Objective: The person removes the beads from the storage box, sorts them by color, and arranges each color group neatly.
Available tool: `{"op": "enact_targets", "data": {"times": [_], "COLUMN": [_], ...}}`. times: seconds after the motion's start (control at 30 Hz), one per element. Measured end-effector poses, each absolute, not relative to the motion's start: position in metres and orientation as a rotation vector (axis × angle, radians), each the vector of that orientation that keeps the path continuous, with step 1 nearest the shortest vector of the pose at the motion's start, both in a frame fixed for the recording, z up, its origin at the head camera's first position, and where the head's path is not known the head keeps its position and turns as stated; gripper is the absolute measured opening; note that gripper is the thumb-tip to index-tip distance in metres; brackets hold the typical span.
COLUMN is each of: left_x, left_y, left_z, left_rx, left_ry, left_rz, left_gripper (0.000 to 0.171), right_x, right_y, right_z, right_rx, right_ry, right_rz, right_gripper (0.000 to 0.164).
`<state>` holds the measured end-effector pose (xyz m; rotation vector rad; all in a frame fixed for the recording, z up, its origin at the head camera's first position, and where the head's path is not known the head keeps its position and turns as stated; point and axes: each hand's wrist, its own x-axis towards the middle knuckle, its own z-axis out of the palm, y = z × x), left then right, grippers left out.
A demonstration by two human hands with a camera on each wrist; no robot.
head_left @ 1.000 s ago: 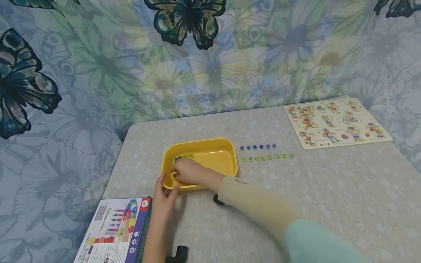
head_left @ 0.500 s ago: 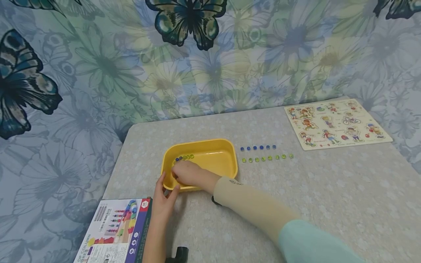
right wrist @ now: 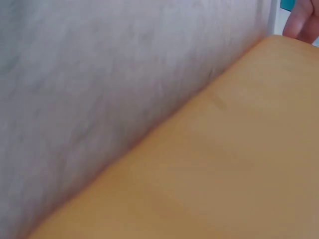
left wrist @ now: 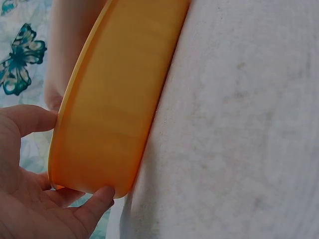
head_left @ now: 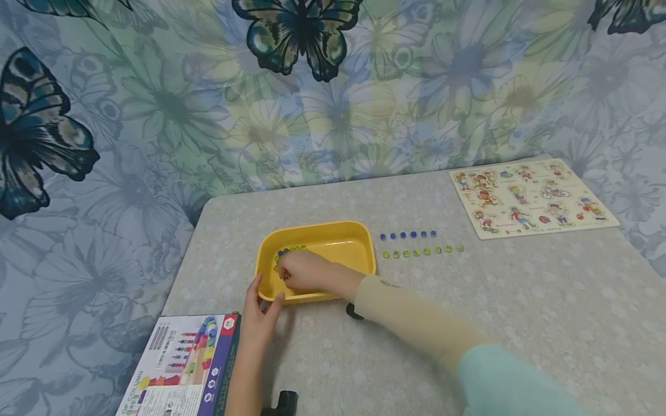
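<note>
A yellow tray (head_left: 348,229) lies on the table. At its left front corner my left hand (head_left: 260,315) grips the rim; the left wrist view shows the thumb and fingers of this hand (left wrist: 45,204) against the tray's outer wall (left wrist: 107,99). My right hand (head_left: 307,271) reaches inside, knuckles up and fingers bent down near the tray floor. Its fingertips are mostly hidden, so any piece between them cannot be made out. Small shiny blue beads (head_left: 283,252) and green beads (head_left: 298,248) follow the tray's far left side.
Right of the tray are a row of blue beads (head_left: 413,234) and a row of green beads (head_left: 426,251). A picture board (head_left: 531,196) lies at the back right. A printed box (head_left: 182,364) sits at the front left, and a black object (head_left: 283,403) beside the left forearm.
My right hand has shifted slightly right inside the tray, uncovering green beads along the left side. A dark bead seen by its fingers earlier is now out of sight. My left hand stays put.
</note>
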<state>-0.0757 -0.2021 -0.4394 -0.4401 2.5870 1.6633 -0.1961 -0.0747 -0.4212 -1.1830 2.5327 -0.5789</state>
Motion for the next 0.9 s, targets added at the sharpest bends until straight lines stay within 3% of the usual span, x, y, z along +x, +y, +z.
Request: {"op": "enact_targets", "data": {"times": [0.4,0.9], "left_x": [-0.075,-0.074], "left_y": [-0.202,-0.202], "left_z": [-0.438,-0.439], "left_rx": [-0.481,-0.491], "left_ry": [2.586,2.566], "left_rz": [1.659,1.672], "left_gripper": [0.072,0.073], "right_x": [-0.199,-0.211], "right_y": [-0.025,0.105], "right_z": [-0.382,-0.352], "right_rx": [-1.195,-1.066], "right_ry": [2.484,2.654], "right_rz": [-0.815,-1.081], "right_gripper": [0.013,0.013]}}
